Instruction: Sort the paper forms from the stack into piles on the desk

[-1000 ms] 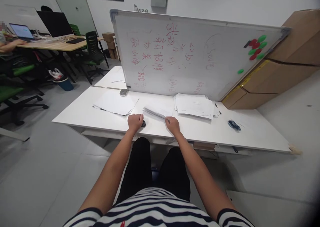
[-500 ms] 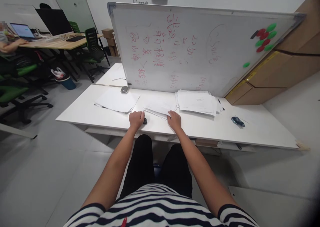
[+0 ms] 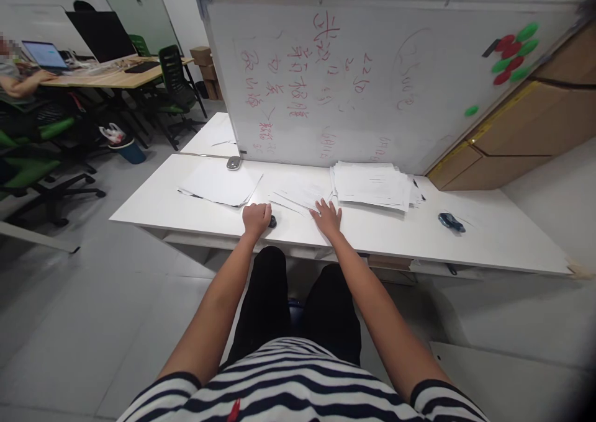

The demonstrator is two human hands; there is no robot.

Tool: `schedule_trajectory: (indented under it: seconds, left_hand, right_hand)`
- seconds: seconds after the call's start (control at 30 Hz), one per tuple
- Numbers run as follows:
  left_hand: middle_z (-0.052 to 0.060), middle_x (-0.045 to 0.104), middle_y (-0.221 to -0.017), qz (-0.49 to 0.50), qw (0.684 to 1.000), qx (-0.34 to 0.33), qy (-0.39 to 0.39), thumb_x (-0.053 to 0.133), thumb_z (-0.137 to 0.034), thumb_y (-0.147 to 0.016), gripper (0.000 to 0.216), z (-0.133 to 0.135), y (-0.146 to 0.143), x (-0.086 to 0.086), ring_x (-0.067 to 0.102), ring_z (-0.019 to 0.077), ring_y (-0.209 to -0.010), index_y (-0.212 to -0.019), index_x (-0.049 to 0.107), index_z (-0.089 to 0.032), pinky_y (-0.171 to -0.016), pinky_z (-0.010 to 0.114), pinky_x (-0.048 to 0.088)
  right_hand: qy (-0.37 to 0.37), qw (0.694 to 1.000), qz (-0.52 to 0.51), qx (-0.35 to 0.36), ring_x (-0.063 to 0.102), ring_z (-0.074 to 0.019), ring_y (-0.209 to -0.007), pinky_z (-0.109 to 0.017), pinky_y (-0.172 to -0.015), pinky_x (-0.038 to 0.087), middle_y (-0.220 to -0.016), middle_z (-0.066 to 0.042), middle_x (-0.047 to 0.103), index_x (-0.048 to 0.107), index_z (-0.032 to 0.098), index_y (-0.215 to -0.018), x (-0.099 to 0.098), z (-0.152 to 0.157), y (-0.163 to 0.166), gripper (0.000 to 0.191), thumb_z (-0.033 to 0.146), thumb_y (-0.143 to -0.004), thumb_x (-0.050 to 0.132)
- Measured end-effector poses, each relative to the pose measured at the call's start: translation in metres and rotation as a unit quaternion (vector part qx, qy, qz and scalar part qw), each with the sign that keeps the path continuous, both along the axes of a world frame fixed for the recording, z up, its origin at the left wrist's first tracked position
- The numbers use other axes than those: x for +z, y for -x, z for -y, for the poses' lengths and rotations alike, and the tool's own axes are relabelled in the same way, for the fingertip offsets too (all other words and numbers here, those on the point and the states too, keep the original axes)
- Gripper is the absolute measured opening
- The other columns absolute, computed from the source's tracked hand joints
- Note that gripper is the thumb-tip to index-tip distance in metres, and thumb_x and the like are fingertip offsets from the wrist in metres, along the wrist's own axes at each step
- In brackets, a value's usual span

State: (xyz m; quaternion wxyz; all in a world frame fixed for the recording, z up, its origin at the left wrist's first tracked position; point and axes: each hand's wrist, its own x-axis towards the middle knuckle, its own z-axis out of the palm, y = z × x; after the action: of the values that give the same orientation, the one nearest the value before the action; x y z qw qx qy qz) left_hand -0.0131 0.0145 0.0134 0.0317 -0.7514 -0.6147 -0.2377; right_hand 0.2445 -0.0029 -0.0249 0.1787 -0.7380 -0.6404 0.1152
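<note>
My left hand (image 3: pixel 256 217) rests on the white table (image 3: pixel 488 242) with its fingers curled round a small black object (image 3: pixel 272 221). My right hand (image 3: pixel 328 217) lies flat with fingers spread on the near edge of a few loose sheets (image 3: pixel 300 197). Just right of those sheets sits a thick stack of paper (image 3: pixel 372 186). Another spread of sheets (image 3: pixel 218 186) lies to the left of my left hand.
A large whiteboard (image 3: pixel 354 74) with red writing and red and green magnets leans at the table's back. A dark blue object (image 3: pixel 451 221) lies at the right, a small grey device (image 3: pixel 233 162) at the back left. Another person sits at a far-left desk (image 3: pixel 112 77) with a laptop.
My right hand has opened from a pinch on the loose sheets to lying flat on them. My left hand stays on the black object. The view has shifted slightly closer.
</note>
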Motion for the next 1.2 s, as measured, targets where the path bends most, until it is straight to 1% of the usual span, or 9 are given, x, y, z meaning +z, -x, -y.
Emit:
schedule_trajectory:
  seconds: [0.17, 0.27, 0.4, 0.5, 0.57, 0.63, 0.77, 1.07, 1.2]
  left_hand:
    - [0.007, 0.059, -0.062, 0.002, 1.000, 0.005, 0.006, 0.028, -0.035, -0.095, 0.047, 0.000, 0.000, 0.001, 0.051, 0.0199, -0.069, -0.060, 0.054, -0.019, -0.065, 0.034, 0.021]
    - [0.007, 0.059, -0.062, 0.007, 1.000, 0.006, 0.007, 0.028, -0.035, -0.095, 0.047, 0.000, 0.000, 0.001, 0.051, 0.0200, -0.069, -0.059, 0.055, -0.019, -0.065, 0.034, 0.021]
    - [0.007, 0.059, -0.061, 0.006, 1.000, 0.009, -0.003, 0.028, -0.035, -0.095, 0.048, -0.001, 0.000, 0.000, 0.052, 0.0199, -0.069, -0.059, 0.055, -0.019, -0.065, 0.034, 0.021]
    - [0.007, 0.060, -0.062, -0.007, 1.000, 0.007, -0.015, 0.028, -0.035, -0.095, 0.048, 0.000, 0.001, 0.001, 0.052, 0.0198, -0.068, -0.059, 0.055, -0.019, -0.063, 0.034, 0.019]
    - [0.007, 0.061, -0.062, -0.015, 1.000, 0.001, -0.020, 0.029, -0.035, -0.094, 0.047, 0.000, 0.001, 0.001, 0.052, 0.0197, -0.068, -0.059, 0.056, -0.019, -0.062, 0.033, 0.018]
    - [0.007, 0.060, -0.061, -0.017, 1.000, -0.001, -0.023, 0.029, -0.034, -0.094, 0.046, 0.001, 0.001, 0.002, 0.053, 0.0195, -0.067, -0.059, 0.056, -0.019, -0.062, 0.033, 0.019]
    - [0.006, 0.060, -0.060, -0.009, 0.999, 0.002, -0.031, 0.030, -0.034, -0.094, 0.046, 0.001, 0.002, 0.001, 0.053, 0.0194, -0.067, -0.059, 0.055, -0.019, -0.062, 0.032, 0.019]
    - [0.007, 0.060, -0.063, 0.007, 1.000, -0.002, -0.020, 0.028, -0.035, -0.095, 0.047, -0.001, 0.003, -0.004, 0.053, 0.0194, -0.070, -0.060, 0.057, -0.019, -0.064, 0.032, 0.021]
    - [0.007, 0.060, -0.062, 0.008, 1.000, 0.002, -0.018, 0.027, -0.035, -0.095, 0.049, -0.002, 0.003, -0.004, 0.053, 0.0195, -0.069, -0.060, 0.057, -0.019, -0.064, 0.033, 0.021]
  right_hand:
    - [-0.012, 1.000, -0.019, -0.019, 0.021, -0.0297, -0.141, -0.062, -0.110, 0.009, -0.150, -0.001, 0.034, 0.048, 0.032, -0.135, 0.000, -0.001, 0.003, 0.050, 0.055, -0.094, 0.031]
    - [-0.030, 0.999, -0.028, -0.031, 0.024, -0.0290, -0.139, -0.062, -0.109, 0.009, -0.147, 0.000, 0.040, 0.055, 0.033, -0.128, 0.000, 0.000, 0.004, 0.045, 0.051, -0.095, 0.031]
    - [-0.063, 0.997, -0.043, -0.030, 0.030, -0.0254, -0.137, -0.059, -0.110, 0.009, -0.138, -0.002, 0.051, 0.060, 0.028, -0.121, -0.001, 0.005, 0.006, 0.043, 0.043, -0.098, 0.027]
    - [-0.090, 0.995, -0.031, -0.019, 0.031, -0.0254, -0.137, -0.058, -0.111, 0.007, -0.134, -0.004, 0.056, 0.063, 0.025, -0.117, 0.000, 0.009, 0.009, 0.040, 0.039, -0.097, 0.031]
    - [-0.090, 0.996, -0.022, -0.017, 0.030, -0.0274, -0.138, -0.061, -0.110, 0.007, -0.136, -0.005, 0.054, 0.061, 0.026, -0.119, 0.001, 0.011, 0.010, 0.039, 0.043, -0.095, 0.036]
    - [-0.077, 0.997, -0.021, -0.023, 0.028, -0.0296, -0.139, -0.064, -0.108, 0.009, -0.139, -0.006, 0.050, 0.058, 0.027, -0.124, 0.002, 0.010, 0.010, 0.043, 0.050, -0.092, 0.041]
    - [-0.064, 0.997, -0.022, -0.035, 0.023, -0.0309, -0.141, -0.063, -0.109, 0.012, -0.144, -0.007, 0.045, 0.055, 0.026, -0.128, 0.001, 0.007, 0.008, 0.052, 0.058, -0.089, 0.042]
    - [-0.029, 0.998, -0.023, -0.041, 0.022, -0.0299, -0.141, -0.061, -0.110, 0.012, -0.146, -0.002, 0.042, 0.055, 0.030, -0.129, 0.000, 0.004, 0.006, 0.050, 0.057, -0.090, 0.040]
    - [-0.033, 0.998, -0.036, -0.045, 0.019, -0.0305, -0.142, -0.061, -0.111, 0.011, -0.147, -0.002, 0.040, 0.056, 0.029, -0.128, 0.000, 0.003, 0.006, 0.049, 0.055, -0.091, 0.038]
